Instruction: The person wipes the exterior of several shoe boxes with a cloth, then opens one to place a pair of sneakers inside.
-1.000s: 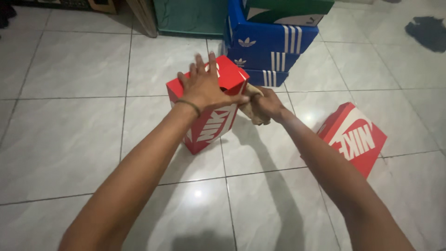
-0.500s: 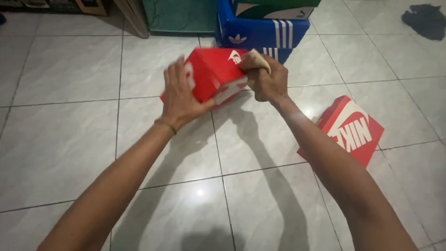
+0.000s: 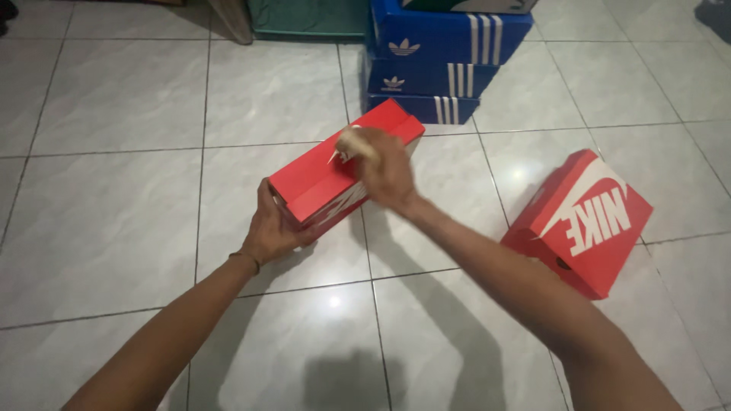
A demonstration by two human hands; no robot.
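My left hand (image 3: 276,228) clamps the near end of the red shoebox (image 3: 335,171) tilted on the floor (image 3: 114,213) while my right hand (image 3: 381,164), closed on a tan cloth (image 3: 352,141), presses its top; pushing hard could skid it loose.

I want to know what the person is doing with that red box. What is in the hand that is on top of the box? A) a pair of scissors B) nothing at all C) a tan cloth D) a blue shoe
C: the right hand presses a bunched tan cloth onto the top of the red box, while the left hand grips the box's near end.
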